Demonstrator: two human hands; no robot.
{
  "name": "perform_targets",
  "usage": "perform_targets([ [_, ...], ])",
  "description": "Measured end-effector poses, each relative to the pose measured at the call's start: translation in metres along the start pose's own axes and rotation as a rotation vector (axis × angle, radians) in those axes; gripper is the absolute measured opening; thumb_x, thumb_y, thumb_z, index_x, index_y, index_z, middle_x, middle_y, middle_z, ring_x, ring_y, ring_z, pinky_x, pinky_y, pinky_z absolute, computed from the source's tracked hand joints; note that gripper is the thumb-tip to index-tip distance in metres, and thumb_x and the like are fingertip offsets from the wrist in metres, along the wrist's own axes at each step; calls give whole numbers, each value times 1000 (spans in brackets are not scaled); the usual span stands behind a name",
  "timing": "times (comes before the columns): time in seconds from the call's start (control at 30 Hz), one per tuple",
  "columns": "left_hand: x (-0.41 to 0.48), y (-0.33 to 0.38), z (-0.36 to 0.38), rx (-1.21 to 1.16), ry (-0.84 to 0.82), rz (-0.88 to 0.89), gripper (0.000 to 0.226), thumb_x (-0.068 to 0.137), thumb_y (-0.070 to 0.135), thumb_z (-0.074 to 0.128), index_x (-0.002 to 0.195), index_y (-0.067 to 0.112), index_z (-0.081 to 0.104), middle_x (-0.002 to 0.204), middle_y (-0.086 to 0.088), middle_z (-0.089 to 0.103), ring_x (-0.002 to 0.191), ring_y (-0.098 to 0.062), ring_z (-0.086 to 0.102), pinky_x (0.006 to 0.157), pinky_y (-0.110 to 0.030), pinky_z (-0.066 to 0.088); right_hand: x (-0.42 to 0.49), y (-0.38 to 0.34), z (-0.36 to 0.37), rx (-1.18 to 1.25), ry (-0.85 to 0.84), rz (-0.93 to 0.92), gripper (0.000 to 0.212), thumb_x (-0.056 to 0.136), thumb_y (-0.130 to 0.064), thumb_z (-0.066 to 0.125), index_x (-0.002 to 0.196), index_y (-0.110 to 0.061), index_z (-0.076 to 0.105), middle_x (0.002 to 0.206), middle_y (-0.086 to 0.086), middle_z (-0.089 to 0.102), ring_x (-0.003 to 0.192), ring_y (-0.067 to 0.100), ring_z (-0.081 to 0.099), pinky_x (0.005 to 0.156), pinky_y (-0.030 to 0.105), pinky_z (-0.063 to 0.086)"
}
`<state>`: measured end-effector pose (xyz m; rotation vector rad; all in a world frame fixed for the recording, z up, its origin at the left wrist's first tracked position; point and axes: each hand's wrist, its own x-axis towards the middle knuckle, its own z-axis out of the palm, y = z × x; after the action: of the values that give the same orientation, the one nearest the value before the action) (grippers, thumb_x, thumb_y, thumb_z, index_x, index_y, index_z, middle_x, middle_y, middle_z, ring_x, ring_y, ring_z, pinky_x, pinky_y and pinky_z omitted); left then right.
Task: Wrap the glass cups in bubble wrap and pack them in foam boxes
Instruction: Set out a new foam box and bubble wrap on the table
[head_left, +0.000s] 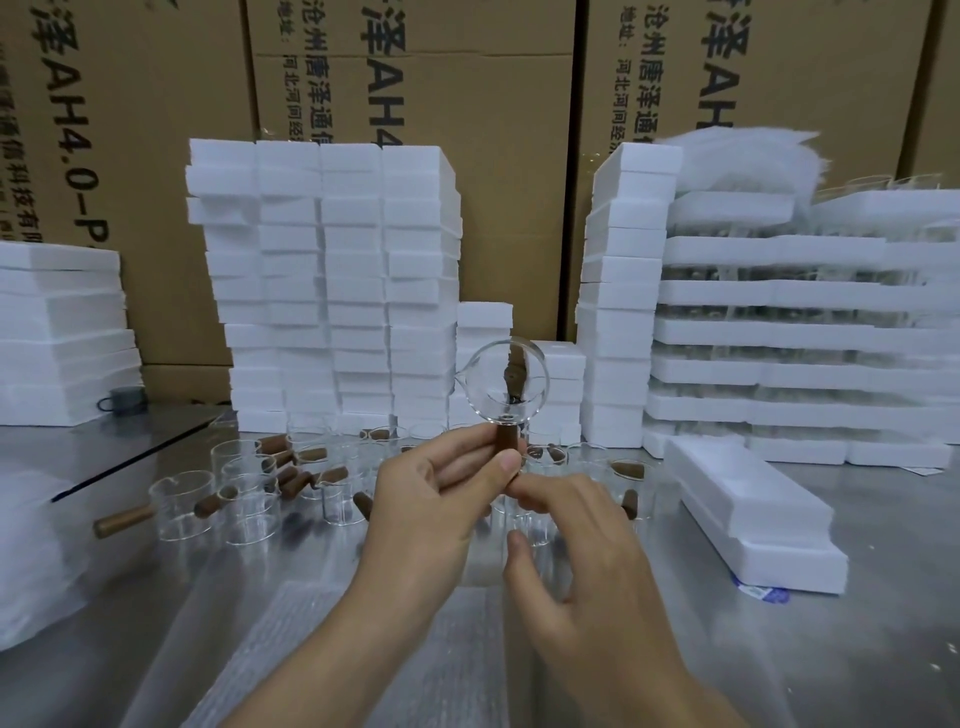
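Glass cup (506, 384): clear, one piece, fitted with a brown wooden handle (508, 439). In the head view it is held up above the table, a round face turned to the camera (mouth or base, I cannot tell). The pouring lip is to the left and the handle points down.
Left hand (436, 499): grips the wooden handle, thumb on the near side, fingers curled round behind it.
Right hand (576, 551): just beside the left hand, fingers loosely bent and holding nothing. The forefinger tip reaches the lower end of the handle, by the left thumb.
Loose cups (249, 488): a cluster of like glass cups with wooden handles, standing on the table beyond the hands, handles pointing various ways.
Bubble wrap (322, 649): a clear sheet lying flat on the table beneath the forearms.
Table (883, 623): grey metal top.
Small foam boxes (332, 280): white, stacked in tall columns behind the loose cups.
Long foam boxes (748, 509): white, two lying one on the other on the table at right, with a blue-printed label at the near corner.
Foam trays (779, 338): white, stacked at right rear, glassware showing between the layers.
Foam slabs (57, 332): white, piled at far left.
Cartons (467, 156): brown cardboard printed in black characters, forming the wall behind.
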<state>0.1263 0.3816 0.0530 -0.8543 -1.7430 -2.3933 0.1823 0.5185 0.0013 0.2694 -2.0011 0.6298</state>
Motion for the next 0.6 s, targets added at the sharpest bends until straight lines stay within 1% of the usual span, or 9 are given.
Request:
perform_targets([
  [0.1, 0, 1, 1, -10, 2, -9, 27, 90, 8, 80, 116, 16, 77, 103, 1, 84, 96, -8, 80, 73, -11, 55, 0, -1, -1, -6, 10, 2, 39, 94, -31, 60, 131, -41, 58, 120, -27, 58, 115, 5, 60, 94, 31, 51],
  [0.17, -1, 1, 2, -9, 18, -7, 25, 89, 7, 82, 113, 15, 78, 101, 0, 84, 94, -9, 80, 73, -12, 56, 1, -2, 0, 21, 36, 34, 36, 94, -32, 59, 128, -45, 58, 119, -27, 60, 115, 6, 62, 93, 26, 49],
  [0.23, -2, 2, 3, 15, 47, 5, 23, 85, 7, 86, 105, 15, 79, 98, -1, 84, 90, -12, 80, 70, -12, 55, 1, -4, 0, 114, 78, 130, 29, 95, -35, 58, 122, -46, 60, 118, -21, 65, 113, 10, 64, 90, 20, 46],
  [0.3, -2, 1, 4, 46, 75, 16, 25, 79, 7, 90, 100, 13, 79, 96, -2, 83, 87, -17, 81, 68, -14, 56, 2, -5, 1, 230, 104, 229, 25, 98, -36, 59, 122, -43, 63, 118, -16, 69, 114, 12, 65, 89, 17, 46],
  [0.4, -3, -2, 4, 40, 108, 21, 28, 74, 4, 93, 97, 9, 78, 94, -6, 82, 88, -23, 81, 75, -20, 60, 5, -11, 1, 389, 93, 345, 25, 100, -44, 57, 123, -45, 68, 122, -20, 70, 117, 6, 65, 88, 11, 47],
  [0.47, -5, -3, 6, 45, 96, 27, 27, 73, 3, 94, 95, 9, 79, 93, -9, 82, 89, -27, 80, 75, -21, 61, 6, -17, 1, 430, 93, 375, 25, 99, -48, 57, 120, -48, 70, 123, -24, 69, 117, 1, 65, 87, 7, 47],
  [0.53, -6, -6, 8, 82, 108, 46, 25, 73, 4, 95, 89, 15, 79, 90, -7, 81, 85, -26, 79, 75, -24, 62, 8, -21, 0, 484, 94, 396, 24, 96, -53, 60, 115, -48, 74, 123, -26, 69, 117, 0, 65, 86, 9, 49],
  [0.6, -8, -8, 8, 131, 128, 81, 28, 74, 6, 95, 86, 24, 77, 87, -5, 81, 84, -22, 78, 78, -32, 63, 11, -22, 0, 578, 85, 442, 24, 90, -56, 67, 111, -49, 76, 119, -22, 71, 114, 2, 68, 85, 19, 55],
])
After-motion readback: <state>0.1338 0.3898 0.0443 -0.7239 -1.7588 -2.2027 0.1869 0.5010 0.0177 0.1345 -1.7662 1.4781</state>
